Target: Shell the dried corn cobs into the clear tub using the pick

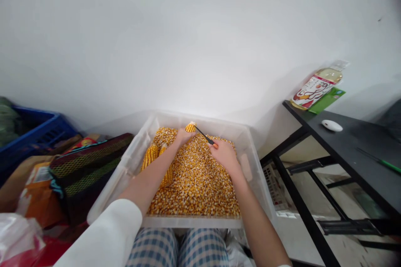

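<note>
My left hand (184, 137) is closed around an ear of corn (190, 127) near the back of the clear plastic bin (247, 131). In my right hand (224, 152) is a screwdriver (206, 138) with a dark shaft and a black and orange handle. Its tip touches the upper end of the ear, or comes very near it. Loose corn kernels (200, 187) fill much of the bin beneath both hands. More whole ears of corn (150, 155) lie at the bin's left side, partly hidden by my left forearm.
Bags, one of dark striped mesh (89, 167), and a blue crate (40, 123) crowd the left. To the right stands a black table (354, 146) bearing a bottle (316, 87), a white oval object (332, 125) and a green-handled tool (388, 164). A white wall rises behind the bin.
</note>
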`<state>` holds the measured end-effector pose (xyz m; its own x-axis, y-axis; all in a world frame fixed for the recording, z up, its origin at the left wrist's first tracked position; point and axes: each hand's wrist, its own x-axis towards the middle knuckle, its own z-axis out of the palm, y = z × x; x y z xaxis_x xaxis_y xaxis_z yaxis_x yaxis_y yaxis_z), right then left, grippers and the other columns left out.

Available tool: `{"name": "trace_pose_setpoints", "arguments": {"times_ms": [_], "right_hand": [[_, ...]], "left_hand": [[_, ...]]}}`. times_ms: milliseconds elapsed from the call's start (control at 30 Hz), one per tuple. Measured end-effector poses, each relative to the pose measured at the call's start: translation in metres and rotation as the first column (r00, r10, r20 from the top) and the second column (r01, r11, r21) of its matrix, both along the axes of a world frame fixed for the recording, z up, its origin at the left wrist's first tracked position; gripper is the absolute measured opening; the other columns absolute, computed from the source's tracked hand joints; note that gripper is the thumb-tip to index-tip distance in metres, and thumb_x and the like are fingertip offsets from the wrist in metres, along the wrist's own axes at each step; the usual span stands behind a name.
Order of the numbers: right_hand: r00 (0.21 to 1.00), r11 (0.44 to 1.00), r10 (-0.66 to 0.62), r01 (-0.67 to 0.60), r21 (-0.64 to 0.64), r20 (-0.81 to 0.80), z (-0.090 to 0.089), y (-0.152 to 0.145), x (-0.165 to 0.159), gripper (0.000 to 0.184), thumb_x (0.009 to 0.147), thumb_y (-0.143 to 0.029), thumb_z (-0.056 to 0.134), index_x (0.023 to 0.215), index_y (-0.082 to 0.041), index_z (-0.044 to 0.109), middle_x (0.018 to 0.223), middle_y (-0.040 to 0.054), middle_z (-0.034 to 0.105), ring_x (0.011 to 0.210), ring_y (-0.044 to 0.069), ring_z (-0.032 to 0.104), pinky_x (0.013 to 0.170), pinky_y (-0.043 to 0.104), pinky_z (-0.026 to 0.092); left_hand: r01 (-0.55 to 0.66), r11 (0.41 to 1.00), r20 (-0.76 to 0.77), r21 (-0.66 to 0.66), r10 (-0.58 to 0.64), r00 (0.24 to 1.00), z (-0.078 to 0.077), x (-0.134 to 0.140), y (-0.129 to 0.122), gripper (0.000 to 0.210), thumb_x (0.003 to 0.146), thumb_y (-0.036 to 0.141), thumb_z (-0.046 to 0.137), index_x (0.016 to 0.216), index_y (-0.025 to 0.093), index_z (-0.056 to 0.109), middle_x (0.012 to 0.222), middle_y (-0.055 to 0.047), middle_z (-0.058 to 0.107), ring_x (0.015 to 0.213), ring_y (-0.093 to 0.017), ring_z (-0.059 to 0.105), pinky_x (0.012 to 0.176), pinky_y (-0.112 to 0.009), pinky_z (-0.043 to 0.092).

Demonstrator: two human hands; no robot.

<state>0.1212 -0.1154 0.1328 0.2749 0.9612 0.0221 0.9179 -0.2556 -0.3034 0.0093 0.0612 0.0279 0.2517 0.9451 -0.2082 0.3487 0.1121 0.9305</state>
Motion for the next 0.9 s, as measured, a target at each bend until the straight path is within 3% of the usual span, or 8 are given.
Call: {"name": "trace_pose_setpoints", "arguments": {"times_ms": [200, 333, 433, 533, 600, 700, 833, 900], "right_hand": [[0.999, 0.997, 0.020, -0.017, -0.080, 0.034, 0.013, 0.011, 0.011, 0.033, 0.083, -0.038, 0.040, 0.089, -0.018, 0.066, 0.086, 0.0073, 0.068, 0.078, 0.017, 0.060, 0.065, 0.023, 0.038], [0.983, 0.976, 0.161, -0.146, -0.159, 0.087, 0.049, 0.037, 0.028, 0.030, 0.077, -0.035, 0.046, 0.079, -0.015, 0.068, 0.078, 0.0084, 0.068, 0.070, 0.018, 0.060, 0.060, 0.023, 0.039], [0.964, 0.931, 0.253, -0.220, -0.291, 0.079, 0.078, 0.061, 0.035, 0.027, 0.072, -0.031, 0.050, 0.075, -0.011, 0.068, 0.066, 0.0098, 0.066, 0.059, 0.017, 0.059, 0.055, 0.024, 0.039], [0.963, 0.900, 0.264, -0.228, -0.371, 0.050, 0.089, 0.074, 0.034, 0.027, 0.072, -0.028, 0.050, 0.074, -0.008, 0.068, 0.063, 0.0117, 0.065, 0.052, 0.016, 0.057, 0.053, 0.025, 0.039], [0.967, 0.920, 0.246, -0.210, -0.331, 0.071, 0.082, 0.071, 0.028, 0.026, 0.072, -0.029, 0.051, 0.073, -0.009, 0.068, 0.066, 0.0122, 0.066, 0.055, 0.017, 0.059, 0.054, 0.025, 0.040], [0.979, 0.968, 0.181, -0.160, -0.192, 0.096, 0.052, 0.053, 0.015, 0.027, 0.076, -0.032, 0.048, 0.077, -0.013, 0.067, 0.075, 0.0119, 0.067, 0.066, 0.018, 0.061, 0.058, 0.024, 0.040], [0.992, 0.997, 0.064, -0.059, -0.051, 0.111, 0.007, 0.025, -0.007, 0.033, 0.083, -0.033, 0.039, 0.085, -0.012, 0.064, 0.084, 0.0136, 0.067, 0.076, 0.020, 0.062, 0.064, 0.025, 0.041], [0.993, 0.999, 0.033, -0.033, -0.007, 0.115, -0.005, 0.018, -0.012, 0.033, 0.084, -0.032, 0.037, 0.086, -0.013, 0.064, 0.084, 0.0135, 0.067, 0.077, 0.020, 0.062, 0.065, 0.025, 0.041]], "left_hand": [[0.049, 0.985, -0.105, 0.166, -0.032, 0.994, 0.004, -0.004, -0.004, 0.026, 0.058, 0.038, 0.063, 0.061, 0.013, 0.056, 0.052, -0.002, 0.054, 0.047, -0.012, 0.051, 0.040, -0.019, 0.034], [0.033, 0.982, -0.129, 0.185, -0.009, 0.992, 0.003, -0.003, -0.003, 0.025, 0.057, 0.037, 0.064, 0.064, 0.013, 0.057, 0.052, -0.001, 0.054, 0.047, -0.012, 0.051, 0.040, -0.019, 0.034], [0.010, 0.981, -0.148, 0.194, 0.020, 0.989, 0.003, -0.003, -0.001, 0.024, 0.056, 0.035, 0.065, 0.064, 0.014, 0.058, 0.050, -0.002, 0.053, 0.047, -0.013, 0.051, 0.040, -0.020, 0.034], [0.004, 0.984, -0.145, 0.178, 0.022, 0.989, 0.003, -0.003, 0.000, 0.022, 0.055, 0.033, 0.065, 0.061, 0.014, 0.057, 0.050, -0.002, 0.053, 0.048, -0.014, 0.053, 0.040, -0.019, 0.035], [0.005, 0.990, -0.134, 0.142, 0.014, 0.991, 0.005, -0.002, -0.003, 0.022, 0.056, 0.033, 0.065, 0.061, 0.014, 0.057, 0.050, -0.002, 0.053, 0.047, -0.014, 0.053, 0.040, -0.020, 0.036], [0.000, 0.998, -0.089, 0.068, 0.006, 0.996, 0.011, -0.001, -0.010, 0.024, 0.057, 0.035, 0.064, 0.063, 0.013, 0.058, 0.051, -0.003, 0.054, 0.045, -0.014, 0.053, 0.039, -0.021, 0.037], [0.025, 0.994, 0.166, -0.107, -0.007, 0.986, 0.018, 0.003, -0.021, 0.024, 0.061, 0.033, 0.062, 0.074, 0.013, 0.058, 0.057, -0.003, 0.058, 0.046, -0.014, 0.054, 0.040, -0.023, 0.041], [0.031, 0.988, 0.230, -0.152, 0.005, 0.973, 0.020, 0.004, -0.023, 0.026, 0.061, 0.032, 0.063, 0.078, 0.013, 0.058, 0.059, -0.003, 0.058, 0.047, -0.013, 0.055, 0.041, -0.023, 0.043]]}}
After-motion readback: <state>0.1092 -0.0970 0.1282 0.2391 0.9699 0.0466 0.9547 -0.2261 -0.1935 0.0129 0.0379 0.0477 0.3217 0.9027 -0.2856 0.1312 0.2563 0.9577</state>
